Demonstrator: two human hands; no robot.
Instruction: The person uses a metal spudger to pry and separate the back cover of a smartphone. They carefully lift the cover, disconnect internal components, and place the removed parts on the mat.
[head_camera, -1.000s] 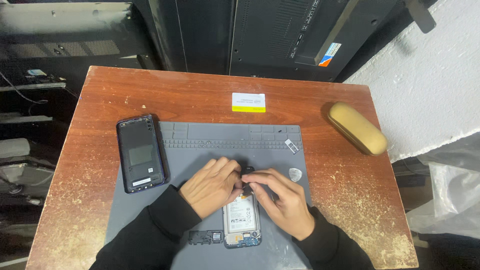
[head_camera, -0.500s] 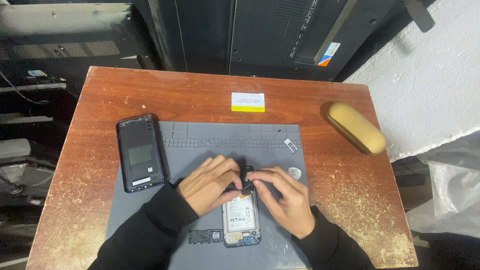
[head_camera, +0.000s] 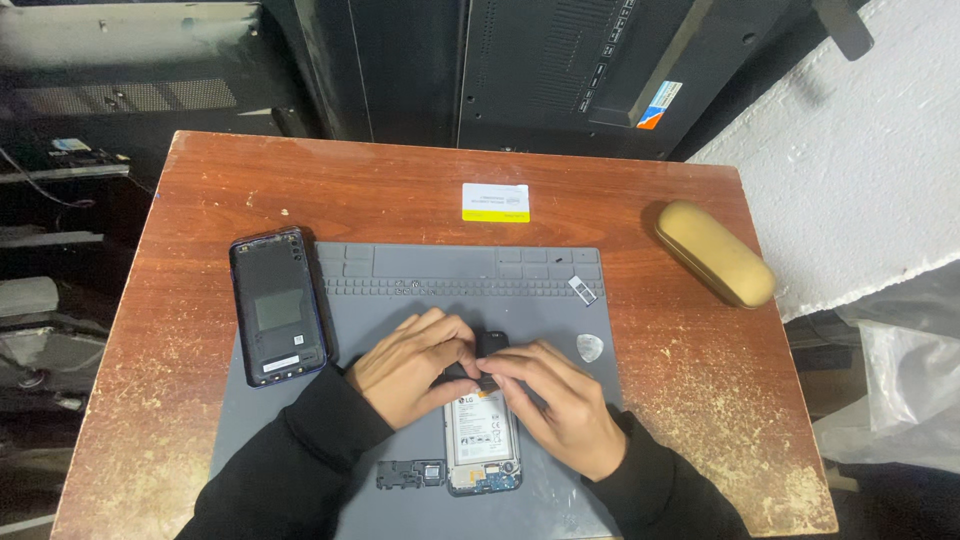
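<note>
Left hand (head_camera: 412, 365) and right hand (head_camera: 560, 405), fingers of both pinched on a small black part (head_camera: 490, 345) over the opened phone (head_camera: 482, 440)

Opened phone (head_camera: 482, 450) lies flat, battery exposed.

Left hand (head_camera: 412, 365) curled, fingertips pinched inward, right hand (head_camera: 560, 405) arched beside it, fingertips of both meeting at centre, forearms in black sleeves converging from below.

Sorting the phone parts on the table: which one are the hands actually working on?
The opened phone with its battery showing, low on the grey mat, under both hands. The dark back cover lies apart at the mat's left edge, untouched.
</note>
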